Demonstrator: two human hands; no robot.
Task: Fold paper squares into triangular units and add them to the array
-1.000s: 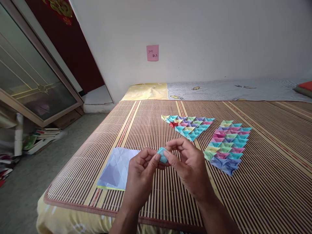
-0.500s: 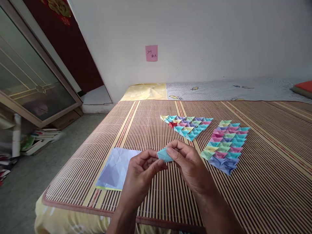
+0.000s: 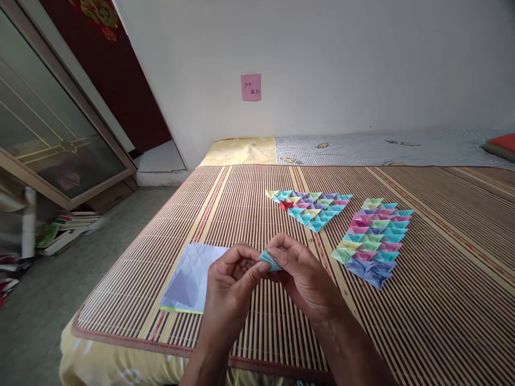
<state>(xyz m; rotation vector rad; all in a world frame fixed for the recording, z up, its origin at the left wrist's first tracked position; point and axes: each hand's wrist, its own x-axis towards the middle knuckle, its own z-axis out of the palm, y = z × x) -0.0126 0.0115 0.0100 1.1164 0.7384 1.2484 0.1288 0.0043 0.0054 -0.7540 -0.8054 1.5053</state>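
Pale blue paper wedge (image 3: 269,261), folded small, is pinched between my two hands in the air above the bamboo mat (image 3: 249,203), nearer the mat's front edge than its far one. I judge it almost weightless, thin and easy to crush. The creases lend a little stiffness, but a hard squeeze would probably flatten or skew them. The dry paper should not slip. The safest hold looks to be on the flat faces close to the folded edges, with fingertips only and the points left free.

My left hand (image 3: 231,284) reaches in from below with the wrist low. Its thumb and forefinger are closed on the wedge's left end, and the other fingers are curled in. My right hand (image 3: 303,273) arches over from the right, with its fingers closed on the other end and covering most of it.

A creased lavender sheet (image 3: 193,276) lies flat toward the mat's near left corner. A triangular patch (image 3: 311,206) and a rectangular patch (image 3: 374,238) of coloured folded pieces lie farther in.
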